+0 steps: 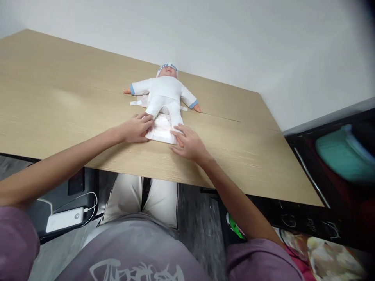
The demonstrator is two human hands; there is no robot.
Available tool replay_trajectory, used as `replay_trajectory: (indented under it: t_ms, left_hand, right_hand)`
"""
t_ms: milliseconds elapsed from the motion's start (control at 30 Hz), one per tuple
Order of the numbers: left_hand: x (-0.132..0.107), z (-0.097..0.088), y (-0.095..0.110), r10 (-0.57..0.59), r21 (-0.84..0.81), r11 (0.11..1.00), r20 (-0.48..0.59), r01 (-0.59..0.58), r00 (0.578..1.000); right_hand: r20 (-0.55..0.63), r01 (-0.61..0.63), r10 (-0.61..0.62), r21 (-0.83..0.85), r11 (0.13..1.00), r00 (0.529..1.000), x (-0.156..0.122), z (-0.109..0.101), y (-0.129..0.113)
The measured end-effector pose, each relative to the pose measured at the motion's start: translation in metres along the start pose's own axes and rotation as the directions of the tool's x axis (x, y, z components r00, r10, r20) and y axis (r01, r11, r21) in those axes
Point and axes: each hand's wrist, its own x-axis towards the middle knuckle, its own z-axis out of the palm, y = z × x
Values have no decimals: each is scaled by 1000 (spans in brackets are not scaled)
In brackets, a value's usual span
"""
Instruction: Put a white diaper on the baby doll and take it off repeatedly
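A baby doll (165,88) in a white suit with blue cuffs lies on its back on the table, arms spread and legs toward me. Its white headband carries blue lettering. Beneath its hips and legs an opened diaper (162,127) is spread, with a white tab sticking out on each side. My left hand (139,128) has its fingers curled over the lower end of the doll's leg on the left. The doll's other lower leg is in the fingers of my right hand (189,143), where part of a foot shows. Both hands rest close to the diaper's near edge.
The light wooden table (73,105) reaches back to a white wall (222,39). Below its left front edge, a white power bank (64,220) with a cable lies on a dark seat, near a dark phone (76,182). A teal object (342,154) is at the right.
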Motion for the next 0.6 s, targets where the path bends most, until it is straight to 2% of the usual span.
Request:
replay_trajectory:
  t_ms: [133, 267, 367, 433, 533, 600]
  left_hand:
    - [2, 2, -5, -6, -55, 998, -46, 3, 999]
    - [16, -8, -13, -142, -257, 961, -143, 102, 980]
    - [34, -19, -22, -239, -413, 902, -228, 128, 944]
    - [51, -23, -34, -259, -444, 890, -308, 102, 915]
    - [81, -25, -60, -319, -466, 878, -403, 108, 858]
    - [104, -23, -80, -402, -553, 822, -394, 136, 827]
  right_hand:
    - [-82, -104, 100, -43, 994, 992, 1, 22, -3]
    - [-129, -203, 203, 14, 979, 971, 16, 23, 7]
    - [-212, -263, 289, 141, 954, 934, 37, 13, 20]
    - [-287, -245, 305, 225, 943, 908, 55, 4, 33]
    - [-379, -201, 294, 266, 943, 877, 89, -3, 60]
    - [-375, -240, 345, 299, 924, 861, 115, -1, 83]
